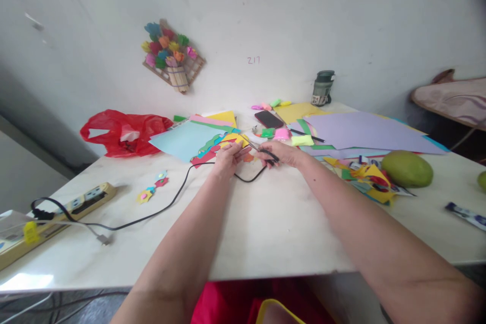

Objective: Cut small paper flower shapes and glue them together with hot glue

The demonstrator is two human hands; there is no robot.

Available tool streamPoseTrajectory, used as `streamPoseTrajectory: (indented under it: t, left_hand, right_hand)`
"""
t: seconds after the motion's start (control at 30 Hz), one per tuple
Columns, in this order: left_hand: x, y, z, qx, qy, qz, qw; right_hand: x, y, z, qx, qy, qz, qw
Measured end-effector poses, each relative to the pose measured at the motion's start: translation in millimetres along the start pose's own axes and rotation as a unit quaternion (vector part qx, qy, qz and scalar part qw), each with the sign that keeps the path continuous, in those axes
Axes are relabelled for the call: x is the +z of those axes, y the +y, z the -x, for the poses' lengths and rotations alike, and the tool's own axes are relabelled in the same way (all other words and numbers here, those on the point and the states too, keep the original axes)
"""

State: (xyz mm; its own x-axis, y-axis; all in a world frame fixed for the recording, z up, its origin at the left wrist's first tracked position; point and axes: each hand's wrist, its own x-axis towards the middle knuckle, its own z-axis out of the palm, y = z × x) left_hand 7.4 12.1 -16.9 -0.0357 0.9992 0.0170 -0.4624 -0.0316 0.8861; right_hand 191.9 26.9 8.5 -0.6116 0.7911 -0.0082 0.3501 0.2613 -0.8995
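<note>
Near the middle of the table my left hand [228, 158] is closed on a small piece of yellow paper [240, 139]. Just to its right, my right hand [279, 153] has its fingers through the black handles of a pair of scissors [270, 157]. The scissor blades point left, toward the yellow paper; whether they touch it is too small to tell. Behind and left of my left hand lie wavy-edged strips of green, blue and red paper [207, 154]. Small paper flowers [145, 196] rest farther left on the table.
Left are a red plastic bag [123, 134], a power strip [85, 202] and a black cable [152, 217] running toward my hands. Behind lie a phone [269, 119] and clay packets [281, 134]. Purple sheets [360, 129], paper scraps [375, 182] and a green fruit [407, 168] sit right.
</note>
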Motion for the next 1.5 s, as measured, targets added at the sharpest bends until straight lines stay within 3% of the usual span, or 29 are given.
streamPoseTrajectory:
  t: [0.93, 1.5]
  left_hand:
    - [1.5, 0, 0, -0.002, 0.017, 0.011, 1.000]
    - [2.9, 0, 2, -0.003, 0.018, 0.021, 1.000]
  right_hand:
    - [3, -4, 2, 0.001, 0.014, 0.032, 0.999]
    - [2, 8, -6, -0.022, 0.007, 0.015, 1.000]
